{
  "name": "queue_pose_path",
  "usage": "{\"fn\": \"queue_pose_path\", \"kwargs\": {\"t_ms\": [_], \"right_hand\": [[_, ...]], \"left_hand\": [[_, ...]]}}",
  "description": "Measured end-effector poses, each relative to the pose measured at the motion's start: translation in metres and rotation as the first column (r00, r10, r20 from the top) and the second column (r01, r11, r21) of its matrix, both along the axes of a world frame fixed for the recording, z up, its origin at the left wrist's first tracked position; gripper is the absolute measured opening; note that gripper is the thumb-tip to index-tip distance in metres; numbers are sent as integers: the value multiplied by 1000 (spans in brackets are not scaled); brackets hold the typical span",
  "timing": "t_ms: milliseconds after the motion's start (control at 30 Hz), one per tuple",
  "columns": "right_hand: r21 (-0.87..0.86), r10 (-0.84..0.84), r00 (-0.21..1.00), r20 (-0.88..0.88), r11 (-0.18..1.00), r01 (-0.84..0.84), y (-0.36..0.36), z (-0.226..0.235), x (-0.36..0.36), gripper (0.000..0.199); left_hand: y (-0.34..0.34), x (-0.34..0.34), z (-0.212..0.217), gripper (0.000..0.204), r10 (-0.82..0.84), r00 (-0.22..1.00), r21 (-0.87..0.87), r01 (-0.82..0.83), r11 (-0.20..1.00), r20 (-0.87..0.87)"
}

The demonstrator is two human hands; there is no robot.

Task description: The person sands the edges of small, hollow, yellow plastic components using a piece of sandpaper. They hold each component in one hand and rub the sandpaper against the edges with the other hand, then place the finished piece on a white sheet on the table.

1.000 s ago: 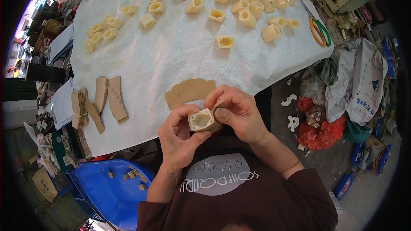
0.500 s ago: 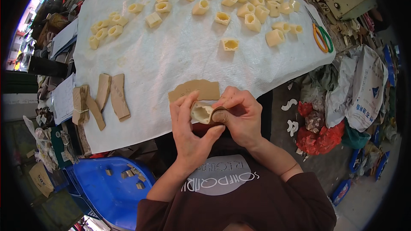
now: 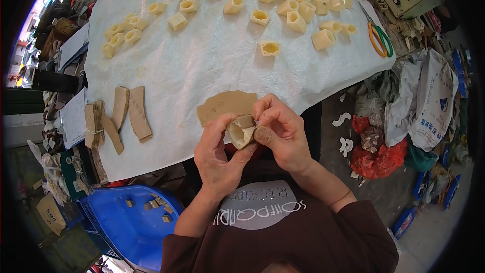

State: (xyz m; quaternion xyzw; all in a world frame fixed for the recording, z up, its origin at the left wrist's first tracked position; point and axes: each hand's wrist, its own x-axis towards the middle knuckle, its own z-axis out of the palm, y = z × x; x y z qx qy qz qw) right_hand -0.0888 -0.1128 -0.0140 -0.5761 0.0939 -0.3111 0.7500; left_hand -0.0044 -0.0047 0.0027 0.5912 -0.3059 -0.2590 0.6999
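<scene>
Just off the near edge of the worktop (image 3: 212, 65), above my lap, I hold a small cream hollow block (image 3: 239, 131) between both hands. My left hand (image 3: 218, 154) cups it from below and from the left, the thumb lying along its underside. My right hand (image 3: 283, 131) closes on its right side, the fingers (image 3: 265, 116) curled over its upper rim and pinching a tan strip (image 3: 246, 121) against it. The block's open mouth faces up toward me. Just beyond my fingers, on the near edge, lies a flat tan card piece (image 3: 225, 105). More cream blocks (image 3: 298, 7) are scattered along the far edge, and tan strips (image 3: 129, 114) lie toward the left edge.
</scene>
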Motion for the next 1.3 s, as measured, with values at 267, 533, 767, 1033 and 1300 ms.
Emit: {"fn": "queue_pose_path", "kwargs": {"t_ms": [267,533,767,1033,1300], "right_hand": [[-78,-22,1000,-21,997,21,6,4,2,20],[-203,-17,987,-163,979,-17,-3,16,0,23],[-203,73,986,-153,974,-103,-13,9,0,26],[116,11,996,-86,993,-1,-8,-5,-7,24],[-217,-10,982,-188,976,-31,-7,6,-12,18]], "left_hand": [[3,8,3,46,-71,979,58,61,996,193],[3,8,-2,41,-33,930,72,8,997,365],[6,6,-8,45,-109,919,124,67,990,378],[1,2,-11,42,-36,989,-111,53,992,144],[0,0,-12,44,-37,985,-110,57,992,171]]}}
